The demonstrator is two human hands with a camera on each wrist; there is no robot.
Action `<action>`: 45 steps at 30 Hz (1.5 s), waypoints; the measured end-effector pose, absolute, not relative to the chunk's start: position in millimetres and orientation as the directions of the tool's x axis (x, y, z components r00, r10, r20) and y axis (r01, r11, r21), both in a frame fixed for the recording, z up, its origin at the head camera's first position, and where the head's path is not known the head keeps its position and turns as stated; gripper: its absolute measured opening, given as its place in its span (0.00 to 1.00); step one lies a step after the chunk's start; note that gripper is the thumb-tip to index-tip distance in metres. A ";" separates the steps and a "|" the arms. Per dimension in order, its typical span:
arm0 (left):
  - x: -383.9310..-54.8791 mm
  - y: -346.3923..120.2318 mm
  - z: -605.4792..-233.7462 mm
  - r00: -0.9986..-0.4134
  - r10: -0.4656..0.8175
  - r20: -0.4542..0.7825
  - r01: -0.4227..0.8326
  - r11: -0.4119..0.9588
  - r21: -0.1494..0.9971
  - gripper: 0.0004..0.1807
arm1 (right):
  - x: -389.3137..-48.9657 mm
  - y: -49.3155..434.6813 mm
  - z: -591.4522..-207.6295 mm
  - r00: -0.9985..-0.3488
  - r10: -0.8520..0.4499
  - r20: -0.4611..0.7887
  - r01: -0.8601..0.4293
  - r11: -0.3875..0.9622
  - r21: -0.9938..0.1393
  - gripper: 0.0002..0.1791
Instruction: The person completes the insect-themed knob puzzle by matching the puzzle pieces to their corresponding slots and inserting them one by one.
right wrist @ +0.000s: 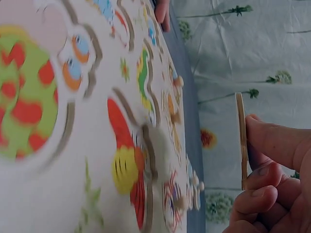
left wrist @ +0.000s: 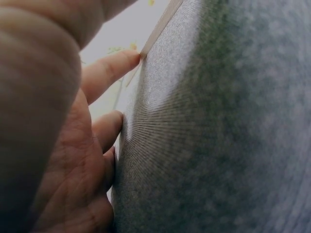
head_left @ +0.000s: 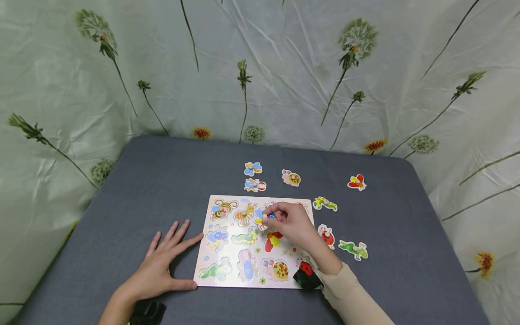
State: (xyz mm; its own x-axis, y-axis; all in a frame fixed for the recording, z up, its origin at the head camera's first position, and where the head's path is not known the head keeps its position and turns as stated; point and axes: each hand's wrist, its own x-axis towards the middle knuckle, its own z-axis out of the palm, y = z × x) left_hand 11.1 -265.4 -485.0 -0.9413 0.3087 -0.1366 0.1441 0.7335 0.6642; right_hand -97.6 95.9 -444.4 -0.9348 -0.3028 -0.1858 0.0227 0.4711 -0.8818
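A pale wooden peg puzzle board (head_left: 276, 285) with insect-shaped recesses lies flat on the table. My right hand (head_left: 294, 225) pinches a blue-and-yellow insect puzzle piece (head_left: 259, 215) by its knob, above the board's upper middle. Seen edge-on in the right wrist view, the puzzle piece (right wrist: 241, 141) stands apart from the board. My left hand (head_left: 160, 266) rests on the cloth with spread fingers; its thumb and index finger touch the board's left edge. A bee piece (head_left: 221, 210) and an orange striped insect piece (head_left: 245, 215) sit in the top row, as does a spider piece (right wrist: 171, 198).
Behind the board lie a blue-winged insect (head_left: 253, 169), a beetle (head_left: 255, 185) and a snail (head_left: 291, 178). To the right are a butterfly (head_left: 357, 182), caterpillar (head_left: 325, 203), ladybug (head_left: 326, 236) and grasshopper (head_left: 354, 250). A flowered curtain (head_left: 284, 99) hangs behind the grey-covered table (head_left: 170, 176).
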 end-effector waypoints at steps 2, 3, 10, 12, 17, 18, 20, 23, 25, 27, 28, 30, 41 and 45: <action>10.6 -264.5 -484.3 -0.941 0.308 -0.137 0.144 0.733 0.665 0.60 | -96.9 89.7 -444.2 -0.933 -0.314 -0.175 0.010 0.465 -0.885 0.06; 10.4 -264.2 -484.0 -0.942 0.308 -0.136 0.144 0.734 0.664 0.60 | -96.4 86.6 -444.0 -0.931 -0.320 -0.175 0.008 0.461 -0.887 0.06; 9.7 -262.0 -482.1 -0.940 0.312 -0.136 0.147 0.734 0.663 0.60 | -90.9 66.5 -445.8 -0.911 -0.373 -0.178 -0.011 0.453 -0.891 0.04; 9.7 -262.4 -481.5 -0.940 0.313 -0.136 0.150 0.736 0.660 0.59 | -89.5 60.7 -447.5 -0.902 -0.393 -0.175 -0.027 0.457 -0.889 0.04; 11.1 -263.8 -482.4 -0.941 0.315 -0.121 0.165 0.743 0.649 0.59 | -86.4 45.4 -452.2 -0.886 -0.423 -0.190 -0.034 0.468 -0.883 0.04; 11.3 -263.7 -482.7 -0.942 0.314 -0.116 0.169 0.744 0.646 0.59 | -85.9 42.2 -453.0 -0.886 -0.424 -0.191 -0.038 0.474 -0.880 0.04; 10.8 -263.6 -483.0 -0.942 0.317 -0.112 0.174 0.746 0.643 0.59 | -85.3 35.7 -454.0 -0.886 -0.428 -0.180 -0.057 0.486 -0.872 0.03; 10.0 -263.4 -482.6 -0.942 0.317 -0.114 0.174 0.747 0.642 0.59 | -84.1 25.8 -455.7 -0.884 -0.434 -0.171 -0.080 0.503 -0.861 0.04; 10.0 -263.5 -482.2 -0.941 0.316 -0.120 0.168 0.745 0.646 0.59 | -83.3 19.4 -456.5 -0.882 -0.437 -0.175 -0.083 0.510 -0.856 0.04; 10.4 -263.9 -482.2 -0.941 0.317 -0.121 0.167 0.743 0.648 0.59 | -82.3 13.3 -457.7 -0.881 -0.434 -0.187 -0.074 0.517 -0.853 0.04; 11.0 -264.1 -482.5 -0.941 0.319 -0.118 0.170 0.742 0.648 0.59 | -81.9 10.4 -458.2 -0.880 -0.433 -0.193 -0.069 0.520 -0.852 0.04; 12.5 -264.9 -483.4 -0.941 0.318 -0.115 0.173 0.745 0.644 0.59 | -81.3 4.5 -459.2 -0.874 -0.438 -0.208 -0.061 0.525 -0.849 0.04; 16.4 -270.9 -489.8 -0.942 0.324 -0.092 0.200 0.757 0.622 0.59 | -78.4 -11.7 -461.4 -0.864 -0.444 -0.240 -0.099 0.616 -0.781 0.04; 12.5 -267.2 -489.6 -0.939 0.327 -0.109 0.186 0.748 0.637 0.59 | -79.8 -8.4 -462.0 -0.877 -0.415 -0.243 -0.091 0.640 -0.763 0.04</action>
